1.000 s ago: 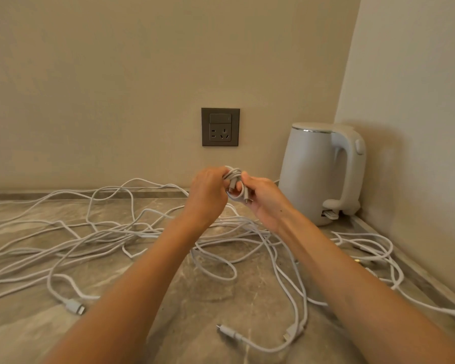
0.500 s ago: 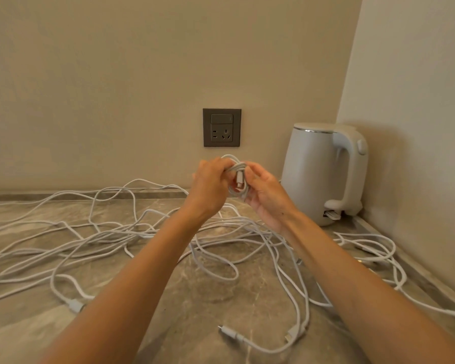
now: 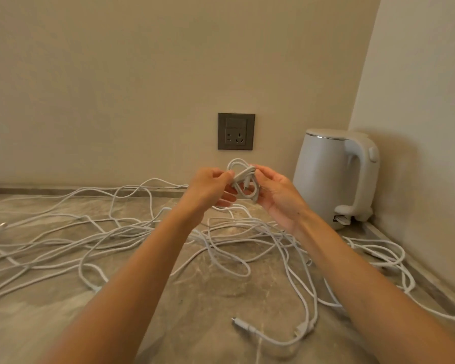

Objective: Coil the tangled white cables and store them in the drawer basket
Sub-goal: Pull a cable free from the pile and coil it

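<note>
A small coil of white cable (image 3: 243, 179) is held up above the counter, below the wall socket. My left hand (image 3: 210, 189) pinches the coil's left side. My right hand (image 3: 277, 194) holds its right side with curled fingers. Several long white cables (image 3: 132, 233) lie tangled across the marbled counter (image 3: 202, 306) under my forearms. Two loose plug ends (image 3: 243, 324) rest near the front. No drawer basket is in view.
A white electric kettle (image 3: 329, 177) stands in the back right corner. A dark wall socket (image 3: 236, 131) sits on the back wall. More cable loops (image 3: 384, 254) lie along the right wall below the kettle.
Both hands have risen a little with the coil and turned it; the coil's loops now show more openly between the fingers. The cables on the counter have stayed put.
</note>
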